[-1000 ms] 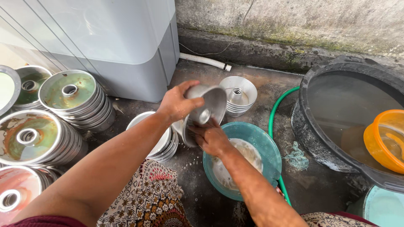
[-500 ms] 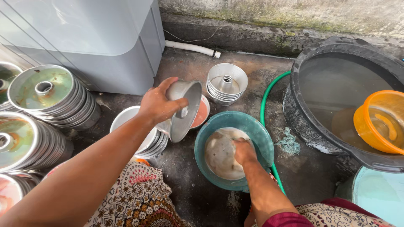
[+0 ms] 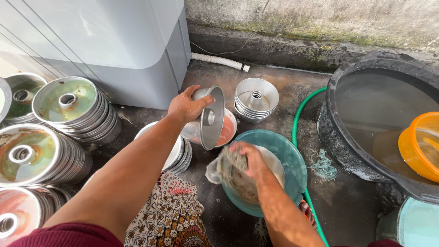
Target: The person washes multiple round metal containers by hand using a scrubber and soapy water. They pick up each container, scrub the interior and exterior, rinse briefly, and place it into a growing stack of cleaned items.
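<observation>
The left hand [image 3: 185, 107] grips a ring-shaped metal pan [image 3: 211, 118], fingers curled over its rim, tilting it toward the teal basin [image 3: 292, 160]. The right hand [image 3: 249, 160] clenches a wet cloth [image 3: 226, 167] over the basin, so drips fall inside.

The stacks of ring moulds [image 3: 27, 155] at the left of the frame run off its edge. At the right edge the black tub [image 3: 361, 119], the orange bowl [image 3: 418, 146] and a pale blue basin [image 3: 414, 224] are cut off. The right hand [image 3: 249, 160] hides part of the wet cloth [image 3: 224, 167] and the teal basin's [image 3: 292, 155] inside.
</observation>
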A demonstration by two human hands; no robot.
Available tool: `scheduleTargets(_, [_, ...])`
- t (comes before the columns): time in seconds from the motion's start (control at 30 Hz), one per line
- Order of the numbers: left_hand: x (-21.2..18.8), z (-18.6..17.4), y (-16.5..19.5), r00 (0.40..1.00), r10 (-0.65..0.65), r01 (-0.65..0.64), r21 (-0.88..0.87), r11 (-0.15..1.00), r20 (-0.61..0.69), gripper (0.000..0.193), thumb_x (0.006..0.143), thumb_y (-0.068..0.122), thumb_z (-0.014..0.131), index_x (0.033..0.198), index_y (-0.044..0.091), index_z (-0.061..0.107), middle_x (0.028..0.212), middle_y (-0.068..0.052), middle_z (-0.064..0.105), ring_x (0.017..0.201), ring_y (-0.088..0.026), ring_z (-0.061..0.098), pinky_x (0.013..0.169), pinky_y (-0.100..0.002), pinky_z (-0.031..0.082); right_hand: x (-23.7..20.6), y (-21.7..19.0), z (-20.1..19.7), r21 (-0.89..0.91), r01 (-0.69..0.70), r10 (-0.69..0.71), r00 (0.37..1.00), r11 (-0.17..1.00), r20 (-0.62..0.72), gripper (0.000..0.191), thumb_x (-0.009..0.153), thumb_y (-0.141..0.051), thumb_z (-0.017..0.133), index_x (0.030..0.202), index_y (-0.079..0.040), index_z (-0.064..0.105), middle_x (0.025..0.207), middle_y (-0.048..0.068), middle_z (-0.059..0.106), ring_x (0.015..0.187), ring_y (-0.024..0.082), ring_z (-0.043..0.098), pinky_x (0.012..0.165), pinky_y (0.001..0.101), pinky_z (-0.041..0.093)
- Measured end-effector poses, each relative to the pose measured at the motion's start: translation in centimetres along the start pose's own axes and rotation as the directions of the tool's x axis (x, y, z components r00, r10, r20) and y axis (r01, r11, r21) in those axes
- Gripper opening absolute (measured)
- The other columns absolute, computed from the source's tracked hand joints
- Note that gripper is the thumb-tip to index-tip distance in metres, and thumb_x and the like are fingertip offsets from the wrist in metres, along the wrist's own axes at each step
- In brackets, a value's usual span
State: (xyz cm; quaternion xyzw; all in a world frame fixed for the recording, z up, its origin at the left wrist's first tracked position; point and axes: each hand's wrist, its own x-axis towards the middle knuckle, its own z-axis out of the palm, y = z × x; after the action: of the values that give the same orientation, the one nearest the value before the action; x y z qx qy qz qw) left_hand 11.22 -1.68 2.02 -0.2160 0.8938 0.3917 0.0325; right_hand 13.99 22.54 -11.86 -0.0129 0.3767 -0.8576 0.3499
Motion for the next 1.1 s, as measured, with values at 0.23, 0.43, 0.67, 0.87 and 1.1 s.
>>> scheduleTargets(0.23, [-2.1,4.5,3.3,0.974,0.156,-0.179,0.138,0.974,0.162,0.097,0.062,0.061,0.071,0.15,0.023,0.05,0.129,-0.018,0.069,0.121,-0.033,0.066,0.103,-0.039,0.05,4.2,-2.1,5.8,-0.293,0.389,-0.41,0.912,0.873,-0.009,0.036,0.088,-0.015,0.059,0.122,-0.007,0.068,0.119,0.009,0.07,0.109,0.023,0.066,0.096,0.0358,0.054])
scheduleTargets(0.43, [-5.5,5.9,4.4,0.839,0.372,-0.479,0.216,0.851,0.397,0.102,0.056,0.057,0.074,0.151,0.03,0.048,0.127,-0.017,0.07,0.122,-0.034,0.062,0.106,-0.047,0.039,3.5,-5.9,4.5,-0.279,0.22,-0.301,0.908,0.935,-0.291,0.037,0.092,-0.027,0.057,0.127,-0.016,0.06,0.123,0.009,0.066,0.114,0.023,0.064,0.098,0.0406,0.053])
scheduleTargets(0.67, [-4.9,3.2,5.2,0.951,0.2,-0.202,-0.015,0.979,0.237,0.1,0.053,0.054,0.071,0.147,0.026,0.052,0.123,-0.019,0.072,0.111,-0.035,0.075,0.095,-0.043,0.06,3.3,-2.1,10.6,0.406,0.214,-0.02,0.902,0.889,-0.432,0.039,0.094,-0.036,0.053,0.131,-0.021,0.053,0.125,0.009,0.063,0.116,0.026,0.063,0.098,0.0458,0.053])
scheduleTargets(0.87, [-7.1,4.8,4.6,0.83,0.417,-0.531,0.295,0.794,0.372,0.125,0.056,0.045,0.082,0.159,0.016,0.018,0.132,-0.028,0.061,0.12,-0.045,0.06,0.106,-0.046,0.044,4.2,-4.6,5.0,-0.326,0.607,-0.618,0.782,0.725,0.079,0.032,0.101,-0.016,0.056,0.13,-0.002,0.059,0.125,0.011,0.065,0.113,0.023,0.065,0.099,0.0376,0.055])
scheduleTargets(1.1, [-4.0,2.7,3.1,0.924,0.25,-0.24,-0.068,0.968,0.29,0.138,0.053,0.053,0.087,0.154,0.001,0.009,0.138,-0.034,0.051,0.13,-0.042,0.055,0.11,-0.041,0.042,3.8,-3.0,6.2,-0.709,0.509,-0.671,0.739,0.489,0.068,0.034,0.098,-0.015,0.059,0.127,0.002,0.062,0.122,0.016,0.066,0.106,0.025,0.065,0.091,0.0372,0.053])
